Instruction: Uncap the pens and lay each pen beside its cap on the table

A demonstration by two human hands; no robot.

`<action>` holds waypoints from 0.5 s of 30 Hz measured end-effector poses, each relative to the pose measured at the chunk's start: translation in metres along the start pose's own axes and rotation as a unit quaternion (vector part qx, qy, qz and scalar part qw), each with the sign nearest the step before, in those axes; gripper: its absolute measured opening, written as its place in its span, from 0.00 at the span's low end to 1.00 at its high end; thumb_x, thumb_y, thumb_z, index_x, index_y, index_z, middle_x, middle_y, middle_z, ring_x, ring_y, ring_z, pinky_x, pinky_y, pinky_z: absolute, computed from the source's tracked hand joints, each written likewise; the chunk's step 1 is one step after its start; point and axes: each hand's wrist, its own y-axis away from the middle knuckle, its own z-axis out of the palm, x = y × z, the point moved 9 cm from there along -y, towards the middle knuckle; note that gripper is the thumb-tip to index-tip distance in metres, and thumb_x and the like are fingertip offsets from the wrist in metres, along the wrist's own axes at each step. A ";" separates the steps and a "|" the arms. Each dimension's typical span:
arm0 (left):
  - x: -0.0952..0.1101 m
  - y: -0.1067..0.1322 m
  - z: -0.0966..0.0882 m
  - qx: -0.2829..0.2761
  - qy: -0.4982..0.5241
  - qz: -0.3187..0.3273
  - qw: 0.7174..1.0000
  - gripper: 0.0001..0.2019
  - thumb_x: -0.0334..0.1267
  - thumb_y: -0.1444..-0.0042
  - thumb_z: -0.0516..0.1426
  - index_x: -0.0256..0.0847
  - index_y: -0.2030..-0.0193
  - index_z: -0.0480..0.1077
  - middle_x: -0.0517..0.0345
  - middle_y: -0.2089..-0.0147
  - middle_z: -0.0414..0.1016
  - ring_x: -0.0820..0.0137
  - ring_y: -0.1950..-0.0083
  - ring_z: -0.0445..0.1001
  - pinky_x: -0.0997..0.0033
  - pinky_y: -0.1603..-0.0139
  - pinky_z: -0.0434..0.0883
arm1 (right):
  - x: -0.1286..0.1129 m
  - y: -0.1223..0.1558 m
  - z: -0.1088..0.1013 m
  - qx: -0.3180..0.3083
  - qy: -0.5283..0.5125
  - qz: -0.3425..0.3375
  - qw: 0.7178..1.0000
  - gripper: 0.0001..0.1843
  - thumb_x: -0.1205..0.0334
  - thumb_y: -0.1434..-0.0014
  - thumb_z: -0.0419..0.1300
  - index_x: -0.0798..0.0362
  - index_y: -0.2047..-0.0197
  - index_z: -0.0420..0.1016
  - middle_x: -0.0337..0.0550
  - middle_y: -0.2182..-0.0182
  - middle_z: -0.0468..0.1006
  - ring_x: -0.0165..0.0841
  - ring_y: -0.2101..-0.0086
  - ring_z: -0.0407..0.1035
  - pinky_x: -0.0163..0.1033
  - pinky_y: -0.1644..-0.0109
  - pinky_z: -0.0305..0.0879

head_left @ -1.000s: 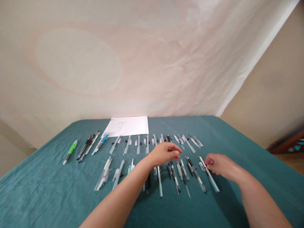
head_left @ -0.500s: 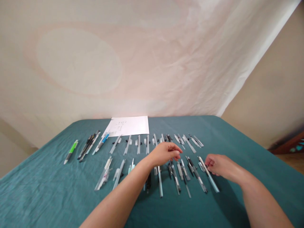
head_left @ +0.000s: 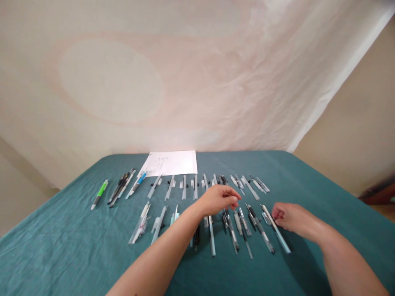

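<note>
Two rows of pens and clear pen parts lie on a teal cloth [head_left: 61, 255]. My left hand [head_left: 219, 198] hovers over the near row, its fingers curled and pinched together above a dark pen [head_left: 231, 230]; I cannot make out anything in the pinch. My right hand [head_left: 290, 218] rests on the cloth with curled fingers touching the upper end of a white and pale blue pen [head_left: 276, 229] at the right end of the near row. A pale blue barrel [head_left: 211, 240] lies just below my left wrist.
A white sheet of paper [head_left: 173, 163] lies at the far edge. A green pen [head_left: 99, 194], a bunch of dark pens [head_left: 121, 187] and a blue pen [head_left: 137, 183] sit at far left. A cream cloth hangs behind the table. The table edge runs at right.
The view has shifted slightly to the left and up, so everything sits a little further right and lower. Both hands keep almost the same places over the near row.
</note>
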 end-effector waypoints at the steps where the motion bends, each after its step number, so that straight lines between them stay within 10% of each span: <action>1: 0.000 0.000 0.000 0.000 0.002 0.000 1.000 0.13 0.42 0.45 0.51 0.38 0.59 0.70 0.55 0.65 0.76 0.71 0.65 0.74 0.74 0.65 0.68 | 0.003 -0.001 -0.002 0.003 0.000 0.003 1.000 0.06 0.70 0.53 0.55 0.52 0.70 0.70 0.37 0.77 0.74 0.29 0.76 0.67 0.29 0.75 0.55; 10: -0.001 0.003 -0.027 0.115 -0.062 -0.038 0.991 0.23 0.52 0.41 0.41 0.39 0.73 0.68 0.67 0.90 0.58 0.73 0.81 0.69 0.76 0.70 0.66 | -0.033 0.016 -0.058 0.224 0.030 0.019 0.974 0.18 0.45 0.43 0.49 0.48 0.69 0.71 0.38 0.78 0.74 0.33 0.75 0.68 0.32 0.72 0.56; 15: 0.012 0.025 -0.098 0.246 -0.160 -0.005 0.956 0.20 0.50 0.42 0.44 0.39 0.69 0.69 0.61 0.80 0.72 0.74 0.76 0.71 0.77 0.70 0.65 | -0.057 0.015 -0.047 0.213 0.019 0.009 0.977 0.21 0.42 0.43 0.47 0.49 0.72 0.70 0.37 0.83 0.71 0.33 0.77 0.66 0.32 0.74 0.54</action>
